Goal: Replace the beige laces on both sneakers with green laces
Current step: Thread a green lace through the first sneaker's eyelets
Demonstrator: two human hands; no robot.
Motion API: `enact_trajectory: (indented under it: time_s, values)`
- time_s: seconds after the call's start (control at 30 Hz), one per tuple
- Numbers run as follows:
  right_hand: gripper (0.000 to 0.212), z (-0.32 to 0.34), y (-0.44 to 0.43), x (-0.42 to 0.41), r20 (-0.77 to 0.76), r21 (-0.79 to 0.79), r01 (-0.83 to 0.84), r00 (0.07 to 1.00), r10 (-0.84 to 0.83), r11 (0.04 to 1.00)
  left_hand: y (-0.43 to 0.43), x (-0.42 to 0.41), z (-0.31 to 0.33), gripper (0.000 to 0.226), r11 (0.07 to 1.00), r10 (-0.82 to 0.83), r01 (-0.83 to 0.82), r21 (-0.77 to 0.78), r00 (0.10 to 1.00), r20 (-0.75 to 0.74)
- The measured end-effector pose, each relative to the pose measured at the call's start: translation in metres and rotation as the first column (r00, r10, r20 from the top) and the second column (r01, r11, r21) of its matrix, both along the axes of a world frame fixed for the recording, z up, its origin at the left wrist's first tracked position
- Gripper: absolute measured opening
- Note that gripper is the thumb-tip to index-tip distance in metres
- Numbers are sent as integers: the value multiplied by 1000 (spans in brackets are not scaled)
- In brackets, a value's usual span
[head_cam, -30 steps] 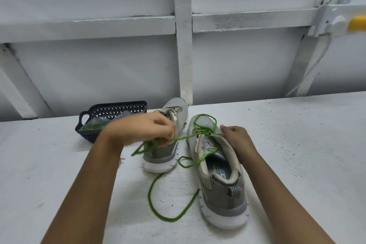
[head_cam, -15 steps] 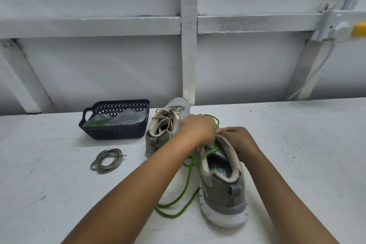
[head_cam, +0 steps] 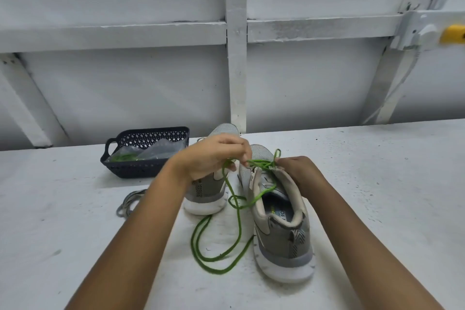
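Behind the left hand, 1 sneaker, basket beside.

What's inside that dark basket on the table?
The dark basket holds a crumpled clear plastic bag with what looks like a green lace inside. The basket's near wall hides its floor and the bag's lower part.

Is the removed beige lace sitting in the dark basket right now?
No, the beige lace lies coiled on the table, outside the basket and in front of it.
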State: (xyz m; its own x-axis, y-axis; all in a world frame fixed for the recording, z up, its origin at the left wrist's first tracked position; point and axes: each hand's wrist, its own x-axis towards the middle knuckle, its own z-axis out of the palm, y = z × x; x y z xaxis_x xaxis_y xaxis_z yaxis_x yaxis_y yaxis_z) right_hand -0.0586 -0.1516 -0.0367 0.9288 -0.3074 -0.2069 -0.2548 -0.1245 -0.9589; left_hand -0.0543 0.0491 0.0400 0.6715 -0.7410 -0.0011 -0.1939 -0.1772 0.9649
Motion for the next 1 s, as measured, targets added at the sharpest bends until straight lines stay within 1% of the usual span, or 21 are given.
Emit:
enact_trajectory:
  time_s: [0.07,0.13,0.17,0.2,0.23,0.27,0.3,0.33,0.37,0.43,0.5,0.57,0.6,0.67,0.73,0.77,0.8,0.83,0.87,0.9,1.0]
  values:
    - [26,2,1,2,-27,111,27,999,-24,994,15,-3,4,9,995,-97,97,6,995,-29]
    - [27,2,2,4,-37,243,35,999,-27,969,25,-4,7,13,985,-142,146,97,989,-42]
    - [24,2,1,5,-42,294,40,999,-29,955,26,-3,7,19,977,-114,117,175,993,-27]
    - [22,2,0,5,-47,332,49,998,-35,942,24,-1,6,25,959,-49,40,279,998,26]
    - [20,2,-1,5,-46,363,56,998,-42,930,19,2,5,28,919,34,-80,387,992,124]
    - [18,1,-2,6,-36,389,57,998,-46,919,11,5,2,27,859,107,-216,464,962,251]
    - [18,0,-3,5,-17,409,52,999,-50,911,0,8,0,23,799,144,-340,497,909,391]
    - [18,-1,-4,5,7,418,43,999,-51,908,-12,8,-2,18,754,144,-427,499,849,509]
    - [18,-2,-4,4,32,414,33,998,-51,910,-24,8,-4,17,736,114,-463,494,804,584]
    - [18,-4,-4,2,83,380,0,996,-33,925,-47,9,-10,24,702,-3,-457,546,765,644]
    - [20,-5,-3,0,117,353,-34,993,-8,935,-63,11,-17,23,598,-97,-466,652,766,635]
    - [20,-6,-2,-1,132,340,-43,991,-2,939,-74,13,-23,10,496,-143,-492,715,766,626]
    - [19,-7,-2,-2,137,340,-41,991,-6,939,-78,14,-25,15,471,-154,-503,725,762,629]
    - [19,-8,-2,-3,149,367,-49,989,-7,929,-83,16,-28,25,469,-150,-491,734,775,614]
    - [21,-9,-2,-2,159,422,-61,987,-8,905,-84,16,-29,27,488,-132,-467,737,796,591]
    - [22,-10,-3,-2,158,444,-65,987,-7,894,-85,17,-31,20,515,-112,-460,723,801,589]
    - [22,-10,-3,-2,150,457,-65,989,-5,887,-85,16,-32,8,540,-93,-458,706,801,591]
    - [22,-9,-3,-1,140,469,-61,990,-5,881,-84,16,-33,9,564,-68,-462,685,800,596]
    - [22,-8,-3,0,127,476,-55,992,-6,878,-84,15,-33,18,577,-45,-464,672,804,593]
    - [21,-7,-2,0,115,493,-48,993,-10,869,-82,14,-34,19,603,-5,-457,654,818,576]
    - [21,-6,-5,1,66,558,-30,998,-9,829,-75,11,-31,9,715,139,-397,576,888,439]
